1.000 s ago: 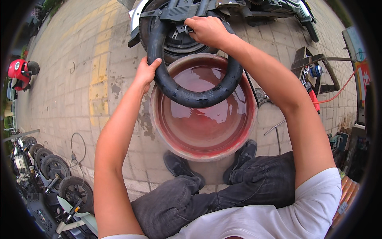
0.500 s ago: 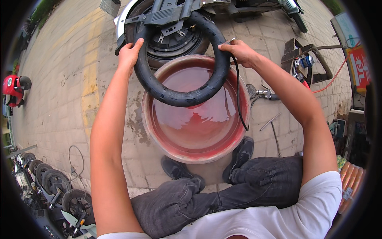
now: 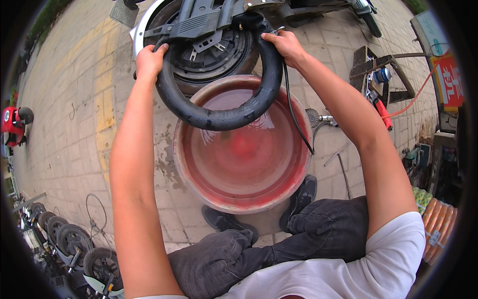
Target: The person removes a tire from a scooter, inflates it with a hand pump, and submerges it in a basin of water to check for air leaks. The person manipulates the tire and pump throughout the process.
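Note:
A black inflated inner tube (image 3: 219,117) hangs over the far half of a round red basin (image 3: 189,174) filled with rippling water. My left hand (image 3: 149,62) grips the tube's upper left part, and my right hand (image 3: 284,45) grips its upper right part near the valve. A thin black hose (image 3: 294,114) runs down from under my right hand across the basin's right rim. Just behind the tube stands a scooter wheel with its hub motor (image 3: 209,50).
My black shoes (image 3: 301,197) rest at the basin's near edge on the brick pavement. A metal stand and red-handled tools (image 3: 381,97) lie to the right. Small wheels (image 3: 69,239) line the lower left; a red vehicle (image 3: 12,124) stands far left.
Both hands have lifted the tube up out of the water and away from me, toward the scooter wheel. The water surface now ripples.

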Action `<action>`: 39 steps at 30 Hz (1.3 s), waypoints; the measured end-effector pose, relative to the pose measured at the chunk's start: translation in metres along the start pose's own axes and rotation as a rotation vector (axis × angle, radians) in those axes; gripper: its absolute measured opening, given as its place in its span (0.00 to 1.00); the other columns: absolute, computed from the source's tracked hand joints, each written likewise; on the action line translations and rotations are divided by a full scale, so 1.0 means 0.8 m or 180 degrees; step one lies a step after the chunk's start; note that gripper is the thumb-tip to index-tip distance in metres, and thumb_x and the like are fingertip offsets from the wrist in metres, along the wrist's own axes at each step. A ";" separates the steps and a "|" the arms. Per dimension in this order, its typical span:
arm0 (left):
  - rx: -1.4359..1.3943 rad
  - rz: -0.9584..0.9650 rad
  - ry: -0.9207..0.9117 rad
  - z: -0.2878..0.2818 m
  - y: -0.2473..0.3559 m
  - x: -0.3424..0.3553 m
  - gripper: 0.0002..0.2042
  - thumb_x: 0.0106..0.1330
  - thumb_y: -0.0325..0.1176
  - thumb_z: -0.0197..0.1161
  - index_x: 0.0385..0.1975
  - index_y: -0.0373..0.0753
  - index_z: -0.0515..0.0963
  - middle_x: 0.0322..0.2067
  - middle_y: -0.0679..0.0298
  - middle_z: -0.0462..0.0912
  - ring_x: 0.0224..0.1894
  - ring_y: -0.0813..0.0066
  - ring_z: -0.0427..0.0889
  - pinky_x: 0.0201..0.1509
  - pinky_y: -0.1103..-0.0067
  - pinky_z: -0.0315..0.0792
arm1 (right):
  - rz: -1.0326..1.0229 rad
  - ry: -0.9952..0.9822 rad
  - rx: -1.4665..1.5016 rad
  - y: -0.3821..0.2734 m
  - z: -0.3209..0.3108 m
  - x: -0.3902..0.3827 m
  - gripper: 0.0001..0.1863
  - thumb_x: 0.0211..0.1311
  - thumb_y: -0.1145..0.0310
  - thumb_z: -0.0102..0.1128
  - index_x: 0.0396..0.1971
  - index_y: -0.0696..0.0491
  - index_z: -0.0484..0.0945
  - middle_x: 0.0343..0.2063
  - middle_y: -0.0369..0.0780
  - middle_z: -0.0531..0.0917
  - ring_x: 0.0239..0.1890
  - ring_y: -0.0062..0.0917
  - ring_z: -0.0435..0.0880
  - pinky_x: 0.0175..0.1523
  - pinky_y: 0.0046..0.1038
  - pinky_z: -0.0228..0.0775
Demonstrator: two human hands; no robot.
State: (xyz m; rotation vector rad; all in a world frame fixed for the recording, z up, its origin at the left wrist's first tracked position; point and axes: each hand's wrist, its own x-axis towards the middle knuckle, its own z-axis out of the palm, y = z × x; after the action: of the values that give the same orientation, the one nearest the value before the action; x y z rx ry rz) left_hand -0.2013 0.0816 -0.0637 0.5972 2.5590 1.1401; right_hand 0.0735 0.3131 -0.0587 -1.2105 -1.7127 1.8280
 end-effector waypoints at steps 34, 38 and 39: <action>0.1974 -0.0117 0.0370 0.001 0.047 0.000 0.24 0.63 0.59 0.58 0.47 0.47 0.82 0.47 0.55 0.83 0.52 0.54 0.81 0.52 0.62 0.74 | -0.0411 -0.0533 0.0261 -0.010 0.033 0.034 0.14 0.62 0.66 0.66 0.44 0.58 0.79 0.36 0.38 0.83 0.35 0.20 0.81 0.42 0.27 0.76; 0.1771 -0.0072 0.0289 -0.035 0.002 0.044 0.24 0.62 0.59 0.59 0.46 0.47 0.83 0.46 0.55 0.84 0.51 0.55 0.82 0.51 0.63 0.74 | -0.0420 -0.0821 0.0393 -0.015 0.048 0.040 0.23 0.63 0.65 0.65 0.54 0.61 0.73 0.41 0.40 0.83 0.39 0.21 0.82 0.47 0.25 0.77; 0.1707 -0.0110 0.0167 -0.047 -0.014 0.052 0.24 0.61 0.59 0.59 0.43 0.46 0.84 0.45 0.55 0.85 0.51 0.56 0.82 0.51 0.63 0.74 | -0.0379 -0.0933 0.0466 -0.022 0.049 0.038 0.27 0.63 0.64 0.65 0.58 0.62 0.71 0.44 0.41 0.82 0.42 0.21 0.82 0.49 0.24 0.77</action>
State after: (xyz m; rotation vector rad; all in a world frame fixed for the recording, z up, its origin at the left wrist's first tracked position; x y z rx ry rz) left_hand -0.2557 0.0705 -0.0507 0.6355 2.9151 0.4489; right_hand 0.0209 0.3143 -0.0564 -0.7969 -1.7193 2.0965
